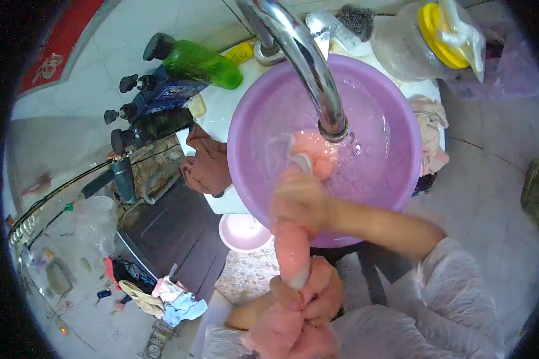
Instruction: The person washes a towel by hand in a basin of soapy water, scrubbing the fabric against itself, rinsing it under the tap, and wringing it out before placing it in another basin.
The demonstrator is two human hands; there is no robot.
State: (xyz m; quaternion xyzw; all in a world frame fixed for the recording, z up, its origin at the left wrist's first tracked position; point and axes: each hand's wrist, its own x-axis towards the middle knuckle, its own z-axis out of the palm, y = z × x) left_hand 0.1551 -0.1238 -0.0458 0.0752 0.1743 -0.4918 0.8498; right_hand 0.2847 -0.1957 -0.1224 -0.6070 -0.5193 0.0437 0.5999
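A wet pink cloth (292, 244) with pale trim stretches from the basin down toward my body, bunched and rope-like between my hands. My right hand (302, 200) is closed around its upper part, over the near rim of a purple basin (238, 149); the hand is slightly blurred. Lower down, close to my body, my left hand (317, 290) grips the same cloth, and a bulky pink part hangs below its fingers. The cloth's far end lies in the basin, in water under a curved chrome faucet (326, 90).
Left of the basin are a green bottle (203, 63), dark pump bottles (161, 125) and a brown cloth (208, 161). A large yellow-lidded jar (404, 45) and a beige cloth (428, 131) sit on the right. A small pink bowl (245, 233) is below the basin.
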